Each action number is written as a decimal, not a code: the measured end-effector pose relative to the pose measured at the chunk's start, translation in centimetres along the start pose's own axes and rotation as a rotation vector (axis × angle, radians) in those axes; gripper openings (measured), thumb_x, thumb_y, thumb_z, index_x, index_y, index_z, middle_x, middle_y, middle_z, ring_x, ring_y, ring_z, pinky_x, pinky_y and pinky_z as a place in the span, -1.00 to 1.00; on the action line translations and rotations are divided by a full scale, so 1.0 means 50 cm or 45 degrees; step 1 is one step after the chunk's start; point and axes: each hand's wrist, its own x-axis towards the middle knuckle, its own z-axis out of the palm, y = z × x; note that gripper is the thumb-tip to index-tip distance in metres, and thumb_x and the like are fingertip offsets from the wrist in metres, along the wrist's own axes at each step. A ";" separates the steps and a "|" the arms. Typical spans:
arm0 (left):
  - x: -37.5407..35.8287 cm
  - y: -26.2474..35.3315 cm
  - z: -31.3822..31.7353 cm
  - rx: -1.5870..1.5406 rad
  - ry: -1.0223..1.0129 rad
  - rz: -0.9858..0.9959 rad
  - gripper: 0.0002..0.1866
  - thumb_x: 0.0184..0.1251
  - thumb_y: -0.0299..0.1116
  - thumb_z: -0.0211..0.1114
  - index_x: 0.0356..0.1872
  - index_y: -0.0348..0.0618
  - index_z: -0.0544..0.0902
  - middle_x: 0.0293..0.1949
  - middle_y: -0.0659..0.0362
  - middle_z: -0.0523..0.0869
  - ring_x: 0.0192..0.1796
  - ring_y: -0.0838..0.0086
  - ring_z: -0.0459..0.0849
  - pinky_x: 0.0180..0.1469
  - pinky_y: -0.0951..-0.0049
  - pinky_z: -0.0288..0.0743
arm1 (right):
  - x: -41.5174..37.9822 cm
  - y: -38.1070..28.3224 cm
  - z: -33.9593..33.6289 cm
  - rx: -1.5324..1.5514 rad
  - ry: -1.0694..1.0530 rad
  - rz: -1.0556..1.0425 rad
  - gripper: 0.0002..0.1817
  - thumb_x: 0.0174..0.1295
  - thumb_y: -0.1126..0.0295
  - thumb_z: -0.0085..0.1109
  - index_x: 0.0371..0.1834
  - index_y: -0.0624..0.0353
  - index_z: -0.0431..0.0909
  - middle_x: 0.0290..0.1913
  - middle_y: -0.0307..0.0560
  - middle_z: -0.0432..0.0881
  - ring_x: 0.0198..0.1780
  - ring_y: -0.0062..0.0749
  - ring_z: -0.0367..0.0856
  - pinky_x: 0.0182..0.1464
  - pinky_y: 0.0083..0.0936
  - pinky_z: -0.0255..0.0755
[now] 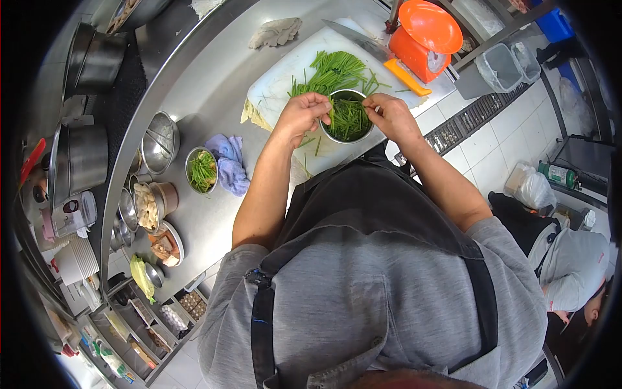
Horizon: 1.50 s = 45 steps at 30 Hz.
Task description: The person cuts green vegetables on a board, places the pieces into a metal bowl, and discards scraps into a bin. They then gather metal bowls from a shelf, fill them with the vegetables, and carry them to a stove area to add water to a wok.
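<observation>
A round metal bowl (348, 137) with cut green stalks (350, 118) in it stands at the near edge of a white cutting board (272, 87). My left hand (304, 117) is at the bowl's left rim, its fingers pinched together around a bit of green. On the right rim, my right hand (391, 115) has thumb and fingers closed; what they hold, if anything, is too small to make out. Behind the bowl lies a pile of cut green stalks (337, 70). A large knife with an orange handle (407, 78) rests across the board's right side.
An orange scale (424, 58) stands at the back right. Left on the steel counter are a bowl of greens (201, 170), a purple cloth (229, 165), a metal strainer (160, 141) and a plate (175, 243). A co-worker (573, 266) is at the far right.
</observation>
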 end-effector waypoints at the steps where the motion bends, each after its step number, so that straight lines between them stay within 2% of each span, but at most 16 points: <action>1: 0.000 0.002 0.001 0.000 -0.006 0.005 -0.89 0.27 -0.47 0.26 -0.24 -0.25 0.58 -0.45 0.22 0.64 -0.46 0.62 0.60 -0.58 0.68 0.22 | 0.000 -0.006 -0.002 -0.001 -0.002 0.000 -0.80 0.12 0.38 0.25 -0.29 0.30 0.60 -0.37 0.07 0.64 -0.38 -0.15 0.62 -0.29 -0.38 0.47; 4: -0.004 0.011 0.010 -0.012 -0.009 -0.006 -0.89 0.28 -0.48 0.25 -0.22 -0.24 0.56 -0.43 0.20 0.65 -0.43 0.60 0.64 -0.58 0.68 0.23 | 0.000 -0.035 -0.010 0.002 -0.032 0.079 -0.80 0.13 0.37 0.25 -0.29 0.30 0.62 -0.34 0.09 0.65 -0.36 -0.14 0.63 -0.27 -0.35 0.48; 9: -0.001 0.020 0.030 -0.116 -0.110 0.009 -0.90 0.28 -0.48 0.25 -0.22 -0.22 0.55 -0.40 0.20 0.66 -0.40 0.58 0.65 -0.58 0.69 0.23 | 0.001 -0.061 0.000 0.210 -0.276 0.181 -0.74 0.15 0.28 0.28 -0.26 0.27 0.64 -0.37 0.08 0.66 -0.36 -0.15 0.62 -0.27 -0.36 0.47; 10: -0.001 0.021 0.032 -0.157 -0.129 0.016 -0.90 0.28 -0.48 0.25 -0.23 -0.21 0.55 -0.39 0.20 0.66 -0.40 0.58 0.65 -0.58 0.69 0.23 | 0.000 -0.058 0.007 0.254 -0.263 0.155 -0.74 0.16 0.27 0.28 -0.26 0.28 0.65 -0.43 0.00 0.66 -0.45 -0.31 0.60 -0.34 -0.44 0.46; 11: -0.001 0.020 0.032 -0.155 -0.130 0.015 -0.90 0.28 -0.48 0.25 -0.23 -0.21 0.55 -0.39 0.20 0.66 -0.40 0.58 0.65 -0.58 0.69 0.23 | 0.001 -0.056 0.007 0.255 -0.262 0.156 -0.74 0.16 0.27 0.28 -0.26 0.28 0.65 -0.43 0.00 0.66 -0.45 -0.31 0.60 -0.34 -0.44 0.46; 13: 0.000 0.018 0.031 -0.199 -0.143 0.003 -0.92 0.28 -0.46 0.27 -0.25 -0.19 0.57 -0.38 0.21 0.66 -0.41 0.60 0.64 -0.59 0.70 0.22 | 0.004 -0.057 0.008 0.562 -0.405 0.477 -0.76 0.18 0.30 0.27 -0.27 0.30 0.66 -0.48 -0.12 0.63 -0.53 -0.50 0.54 -0.43 -0.54 0.44; 14: -0.001 0.017 0.030 -0.198 -0.142 0.003 -0.92 0.28 -0.46 0.27 -0.25 -0.19 0.57 -0.38 0.21 0.66 -0.41 0.60 0.64 -0.59 0.70 0.22 | 0.004 -0.056 0.008 0.564 -0.405 0.477 -0.76 0.18 0.30 0.27 -0.27 0.30 0.66 -0.48 -0.12 0.63 -0.53 -0.50 0.54 -0.43 -0.54 0.44; 16: -0.005 0.016 0.030 -0.236 -0.127 -0.007 -0.93 0.27 -0.45 0.29 -0.27 -0.18 0.60 -0.39 0.23 0.66 -0.41 0.62 0.62 -0.58 0.70 0.21 | 0.002 -0.051 0.005 0.708 -0.395 0.473 -0.79 0.19 0.35 0.25 -0.28 0.32 0.65 -0.51 -0.21 0.59 -0.57 -0.62 0.48 -0.49 -0.64 0.40; 29: -0.005 0.011 0.031 -0.045 -0.084 0.004 -0.91 0.25 -0.43 0.31 -0.29 -0.19 0.61 -0.38 0.25 0.66 -0.42 0.67 0.58 -0.57 0.72 0.20 | -0.004 -0.037 -0.004 0.646 -0.341 0.493 -0.81 0.18 0.39 0.20 -0.30 0.34 0.63 -0.53 -0.21 0.57 -0.58 -0.62 0.48 -0.49 -0.62 0.36; 37: 0.001 0.008 0.037 -0.012 -0.109 0.021 -0.90 0.25 -0.42 0.30 -0.27 -0.19 0.60 -0.38 0.25 0.67 -0.41 0.68 0.58 -0.54 0.70 0.22 | -0.008 -0.047 0.008 0.479 -0.265 0.343 -0.68 0.17 0.26 0.31 -0.22 0.34 0.63 -0.44 -0.08 0.67 -0.55 -0.56 0.54 -0.46 -0.56 0.42; 41: 0.002 0.007 0.044 -0.005 -0.130 0.020 -0.91 0.26 -0.41 0.30 -0.28 -0.18 0.61 -0.38 0.27 0.66 -0.41 0.70 0.57 -0.54 0.70 0.22 | -0.001 -0.036 0.018 0.557 -0.297 0.342 -0.70 0.17 0.26 0.31 -0.24 0.33 0.63 -0.47 -0.12 0.65 -0.55 -0.57 0.53 -0.46 -0.57 0.42; 45: -0.010 0.029 0.044 0.077 -0.083 0.019 -0.84 0.26 -0.41 0.29 -0.19 -0.24 0.65 -0.36 0.28 0.67 -0.40 0.71 0.56 -0.52 0.70 0.21 | 0.011 -0.038 0.010 0.584 -0.251 0.428 -0.74 0.18 0.28 0.30 -0.28 0.31 0.63 -0.52 -0.18 0.63 -0.56 -0.60 0.53 -0.48 -0.59 0.39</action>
